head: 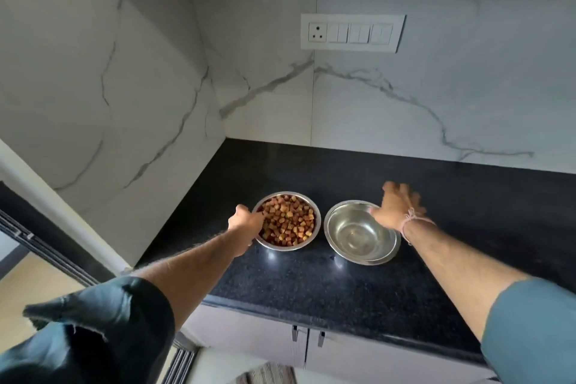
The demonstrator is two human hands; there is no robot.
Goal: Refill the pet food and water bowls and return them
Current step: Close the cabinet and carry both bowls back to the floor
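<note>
Two steel bowls stand side by side on the black granite counter (311,274). The food bowl (288,221) on the left is full of brown and orange kibble pieces. My left hand (244,221) grips its near-left rim, thumb inside the edge. The second bowl (358,235) on the right looks shiny inside; I cannot tell whether it holds water. My right hand (396,206) hovers over its far-right rim, blurred, fingers spread, thumb near the rim. A pink thread is tied round that wrist.
Marble-patterned walls meet in a corner behind the bowls. A white socket and switch panel (352,33) sits on the back wall. Cabinet doors with metal handles (308,337) are under the counter's front edge. A doorway frame lies to the left.
</note>
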